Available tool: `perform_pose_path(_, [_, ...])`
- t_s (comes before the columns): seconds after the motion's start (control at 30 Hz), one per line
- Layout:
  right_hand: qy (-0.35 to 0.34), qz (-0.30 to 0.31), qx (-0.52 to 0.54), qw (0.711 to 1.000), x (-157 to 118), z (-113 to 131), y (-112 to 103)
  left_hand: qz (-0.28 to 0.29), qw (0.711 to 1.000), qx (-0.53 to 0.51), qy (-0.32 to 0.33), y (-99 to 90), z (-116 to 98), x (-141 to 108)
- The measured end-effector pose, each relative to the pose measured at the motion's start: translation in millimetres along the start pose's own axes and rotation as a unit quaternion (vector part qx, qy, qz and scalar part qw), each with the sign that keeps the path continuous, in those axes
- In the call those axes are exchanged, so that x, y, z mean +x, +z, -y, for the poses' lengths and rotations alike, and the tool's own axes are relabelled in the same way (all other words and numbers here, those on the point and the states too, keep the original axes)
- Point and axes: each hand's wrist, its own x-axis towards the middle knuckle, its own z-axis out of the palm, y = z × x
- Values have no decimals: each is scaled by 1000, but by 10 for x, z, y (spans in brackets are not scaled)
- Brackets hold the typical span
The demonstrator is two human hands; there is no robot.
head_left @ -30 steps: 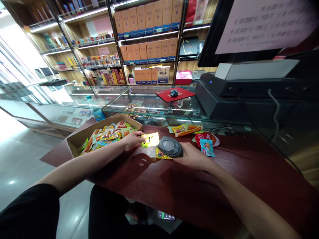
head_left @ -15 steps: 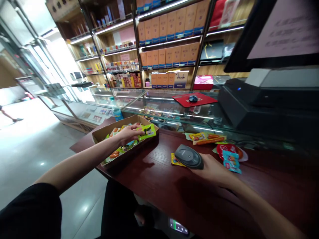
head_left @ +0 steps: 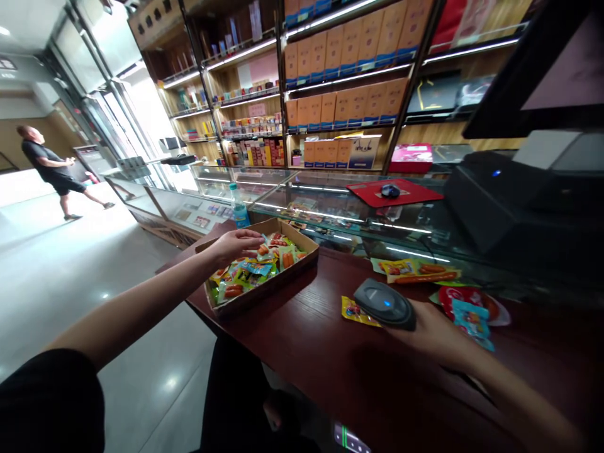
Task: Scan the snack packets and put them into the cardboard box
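Empty now, the left hand [head_left: 231, 246] has dropped the lime-green packet it was carrying and sits open, palm down, fingers stretched out over the left end of the cardboard tray [head_left: 278, 283], with nothing in its grip! Below it, the tray is heaped with sausage snack packets [head_left: 255, 267], which reach close to the low rim all round. Over on the right, the right hand [head_left: 427, 333] is curled around a black handheld barcode scanner [head_left: 384, 304], whose blue light is on, and it has a firm hold. A yellow packet [head_left: 358, 312] lies just beside the scanner's nose. A little further right, a sausage packet [head_left: 415, 272] and a red packet [head_left: 467, 305] sit near the hand, with a blue packet [head_left: 472, 321] lying on the red one. Between tray and scanner there's a stretch of bare dark-red wooden counter [head_left: 302, 365], with more open wood in front of the right hand. The tray's far edge runs just short of the glass display case [head_left: 325, 201], and its near corner sits close to the counter's front edge!
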Motion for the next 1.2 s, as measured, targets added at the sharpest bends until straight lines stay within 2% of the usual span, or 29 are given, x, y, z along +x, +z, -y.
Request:
perform_pose_path(0.17, [12,-36,21,999,-26,-39,-147,101,993,58,-14,774,189,78])
perform_pose_path(0.33, [13,-63,34,997,-68,18,-263,209,973,76,-58,1522,559,212])
perform_pose_path(0.43, [18,-73,18,997,-97,80,-311,261,949,159,-76,1812,802,317])
perform_pose_path(0.53, [13,-76,5,997,-119,95,-340,269,911,312,-19,1992,961,383])
perform_pose_path(0.63, [1,-74,20,997,-130,65,-348,254,865,427,74,2102,1022,374])
perform_pose_path(0.7, [-3,-78,27,997,-131,39,-347,249,847,461,91,2147,1041,347])
perform_pose_path(0.73, [-2,-80,28,996,-130,29,-346,249,847,462,84,2158,1048,336])
perform_pose_path(0.8, [-1,-80,29,996,-128,18,-345,251,869,424,41,2154,1054,328])
perform_pose_path(0.93, [-3,-88,25,996,-121,29,-335,255,929,263,-54,2030,937,381])
perform_pose_path(1.07, [1,-97,35,995,-108,55,-271,201,965,157,-59,1818,650,449])
perform_pose_path(1.13, [0,-94,43,995,-100,73,-219,177,974,129,-63,1712,530,452])
perform_pose_path(1.2, [-6,-87,43,995,-94,98,-166,180,975,105,-73,1617,461,422])
